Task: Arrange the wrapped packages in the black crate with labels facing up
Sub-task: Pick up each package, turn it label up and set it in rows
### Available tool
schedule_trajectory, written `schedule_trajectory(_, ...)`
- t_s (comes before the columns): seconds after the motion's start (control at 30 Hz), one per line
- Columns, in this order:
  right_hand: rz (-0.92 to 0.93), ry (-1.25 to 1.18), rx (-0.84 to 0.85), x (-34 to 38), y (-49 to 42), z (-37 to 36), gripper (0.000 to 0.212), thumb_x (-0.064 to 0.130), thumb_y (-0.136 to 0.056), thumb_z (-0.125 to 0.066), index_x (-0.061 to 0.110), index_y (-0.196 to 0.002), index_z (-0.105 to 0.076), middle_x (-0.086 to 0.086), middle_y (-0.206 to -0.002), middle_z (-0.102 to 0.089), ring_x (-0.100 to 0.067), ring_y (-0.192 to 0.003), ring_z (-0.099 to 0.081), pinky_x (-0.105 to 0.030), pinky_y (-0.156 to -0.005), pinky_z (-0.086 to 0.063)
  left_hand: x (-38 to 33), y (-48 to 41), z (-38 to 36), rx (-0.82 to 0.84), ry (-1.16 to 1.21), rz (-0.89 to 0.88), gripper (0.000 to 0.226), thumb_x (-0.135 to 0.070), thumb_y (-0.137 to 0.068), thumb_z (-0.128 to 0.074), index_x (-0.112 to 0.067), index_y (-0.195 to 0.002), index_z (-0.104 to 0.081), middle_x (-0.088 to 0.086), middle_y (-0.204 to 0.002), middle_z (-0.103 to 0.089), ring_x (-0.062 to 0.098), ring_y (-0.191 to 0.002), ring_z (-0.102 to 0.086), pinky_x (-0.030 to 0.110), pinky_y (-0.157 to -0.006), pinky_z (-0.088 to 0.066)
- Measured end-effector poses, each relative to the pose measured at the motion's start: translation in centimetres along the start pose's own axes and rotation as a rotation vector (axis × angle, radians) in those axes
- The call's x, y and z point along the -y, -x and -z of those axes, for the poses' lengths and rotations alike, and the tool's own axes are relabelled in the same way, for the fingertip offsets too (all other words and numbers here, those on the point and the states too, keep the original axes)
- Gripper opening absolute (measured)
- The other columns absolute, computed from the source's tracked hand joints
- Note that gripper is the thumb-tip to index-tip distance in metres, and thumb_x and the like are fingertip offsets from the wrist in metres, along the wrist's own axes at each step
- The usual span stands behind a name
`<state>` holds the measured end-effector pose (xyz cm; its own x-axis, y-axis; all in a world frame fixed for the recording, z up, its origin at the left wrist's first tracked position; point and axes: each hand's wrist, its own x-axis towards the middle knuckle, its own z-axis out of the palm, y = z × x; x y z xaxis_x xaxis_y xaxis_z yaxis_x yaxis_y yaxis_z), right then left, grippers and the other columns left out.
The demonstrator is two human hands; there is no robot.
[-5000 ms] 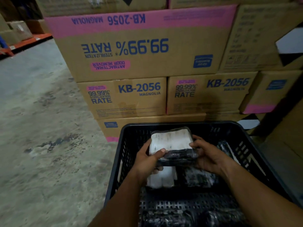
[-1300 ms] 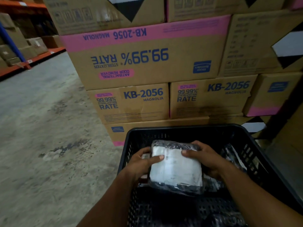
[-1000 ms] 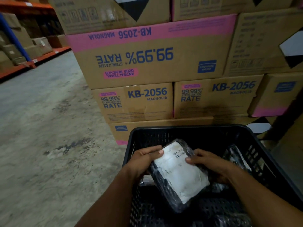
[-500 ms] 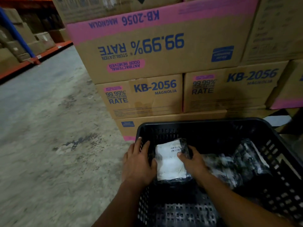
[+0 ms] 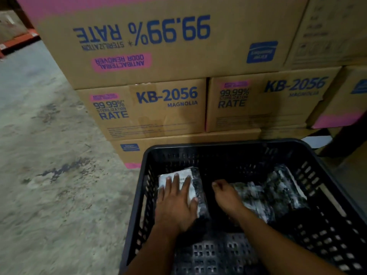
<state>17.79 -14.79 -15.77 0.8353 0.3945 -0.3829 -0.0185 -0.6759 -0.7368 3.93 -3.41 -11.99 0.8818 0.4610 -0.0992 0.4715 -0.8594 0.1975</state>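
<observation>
The black crate (image 5: 234, 144) stands on the floor in front of me. A wrapped package (image 5: 193, 185) with its white label up lies flat in the crate's far left corner. My left hand (image 5: 175, 203) rests flat on that package, fingers spread. Just right of it, my right hand (image 5: 226, 195) hovers low over the crate floor with curled fingers, holding nothing. Other wrapped packages (image 5: 264, 193) in dark film lie jumbled on the crate's right side, one leaning against the right wall.
Stacked cardboard boxes (image 5: 151, 110) marked KB-2056 rise directly behind the crate. Bare concrete floor (image 5: 49, 155) stretches to the left. An orange rack beam (image 5: 17, 41) shows at the far upper left.
Both hands lowered the labelled package into the far left corner. My right hand has let go and moved right; my left hand now lies flat on top of the package.
</observation>
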Motion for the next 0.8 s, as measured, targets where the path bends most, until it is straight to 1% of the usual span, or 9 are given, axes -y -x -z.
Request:
schedule_trajectory(0.07, 0.001, 0.23, -0.062, -2.8, -0.3, 2.0, 0.049, 0.043, -0.09, -0.056, 0.022, -0.134, -0.051, -0.018, -0.133, -0.058, -0.037, -0.12, -0.055, -0.042, -0.1, -0.047, -0.3, -0.3, -1.6, -0.016, 0.015, 0.039, 0.072, -0.061, -0.095, -0.018, -0.036, -0.16, 0.002, 0.004, -0.17, 0.01, 0.026, -0.156, 0.015, 0.047, -0.124, 0.006)
schedule_trajectory(0.17, -0.048, 0.516, 0.021, -5.5, -0.2, 2.8, 0.074, 0.064, -0.077, -0.059, 0.042, -0.142, -0.034, -0.016, -0.15, -0.03, -0.041, -0.136, -0.029, -0.05, -0.105, -0.039, -0.2, -0.8, -2.4, -0.08, 0.011, 0.063, 0.075, -0.066, -0.091, -0.008, -0.038, -0.159, 0.004, 0.002, -0.17, 0.011, 0.023, -0.156, 0.016, 0.048, -0.126, 0.004)
schedule_trajectory(0.23, -0.047, 0.641, 0.066, -6.3, -0.2, 2.3, 0.083, 0.072, -0.069, -0.06, 0.05, -0.143, -0.028, -0.014, -0.154, -0.017, -0.042, -0.138, -0.016, -0.056, -0.105, -0.034, 0.0, -0.9, -2.7, -0.112, 0.014, 0.069, 0.076, -0.068, -0.089, -0.007, -0.04, -0.159, 0.006, 0.0, -0.17, 0.012, 0.022, -0.156, 0.016, 0.046, -0.126, 0.003)
schedule_trajectory(0.33, -0.003, 0.72, 0.033, -6.7, -0.4, 1.4, 0.082, 0.065, -0.07, -0.066, 0.055, -0.141, -0.025, -0.011, -0.154, -0.011, -0.042, -0.134, -0.011, -0.058, -0.102, -0.031, 0.1, -0.8, -2.8, -0.125, 0.007, 0.064, 0.074, -0.068, -0.09, -0.009, -0.041, -0.158, 0.006, -0.001, -0.17, 0.012, 0.02, -0.156, 0.016, 0.045, -0.125, 0.004)
schedule_trajectory(0.47, 0.023, 0.795, 0.073, -6.3, -0.1, 1.1, 0.066, 0.048, -0.083, -0.056, 0.063, -0.139, -0.025, -0.012, -0.159, -0.008, -0.044, -0.135, -0.011, -0.058, -0.1, -0.03, 0.0, -0.8, -2.6, -0.127, -0.016, 0.067, 0.075, -0.067, -0.09, -0.011, -0.041, -0.158, 0.004, -0.001, -0.17, 0.01, 0.02, -0.156, 0.013, 0.045, -0.125, 0.002)
schedule_trajectory(0.57, 0.019, 0.841, 0.159, -5.5, 0.4, 2.0, 0.052, 0.039, -0.085, -0.052, 0.059, -0.132, -0.044, -0.011, -0.16, -0.007, -0.045, -0.139, -0.01, -0.06, -0.103, -0.029, -0.2, -0.8, -2.4, -0.122, -0.028, 0.075, 0.075, -0.067, -0.091, -0.01, -0.04, -0.159, 0.005, -0.001, -0.17, 0.01, 0.02, -0.156, 0.013, 0.045, -0.125, 0.002)
schedule_trajectory(0.63, 0.035, 0.871, 0.171, -4.9, 1.1, 2.7, 0.048, 0.045, -0.082, -0.052, 0.053, -0.129, -0.05, -0.011, -0.16, -0.011, -0.044, -0.139, -0.014, -0.06, -0.103, -0.031, -0.2, -0.7, -2.2, -0.107, -0.027, 0.077, 0.075, -0.067, -0.091, -0.01, -0.04, -0.158, 0.007, -0.001, -0.17, 0.012, 0.02, -0.156, 0.016, 0.045, -0.126, 0.003)
schedule_trajectory(0.73, 0.083, 0.896, 0.11, -4.2, 2.0, 3.7, 0.065, 0.063, -0.071, -0.058, 0.044, -0.132, -0.044, -0.011, -0.155, -0.019, -0.042, -0.136, -0.024, -0.058, -0.096, -0.041, -0.1, -0.8, -1.8, -0.075, 0.001, 0.077, 0.074, -0.067, -0.091, -0.01, -0.041, -0.158, 0.008, -0.002, -0.17, 0.014, 0.019, -0.155, 0.019, 0.045, -0.126, 0.006)
schedule_trajectory(0.8, 0.116, 0.87, 0.04, -3.7, 2.3, 4.6, 0.074, 0.061, -0.068, -0.068, 0.038, -0.131, -0.037, -0.012, -0.151, -0.023, -0.041, -0.131, -0.033, -0.053, -0.089, -0.049, 0.0, -0.8, -1.7, -0.056, 0.013, 0.077, 0.074, -0.067, -0.09, -0.01, -0.042, -0.158, 0.008, -0.002, -0.17, 0.014, 0.019, -0.155, 0.019, 0.045, -0.125, 0.008)
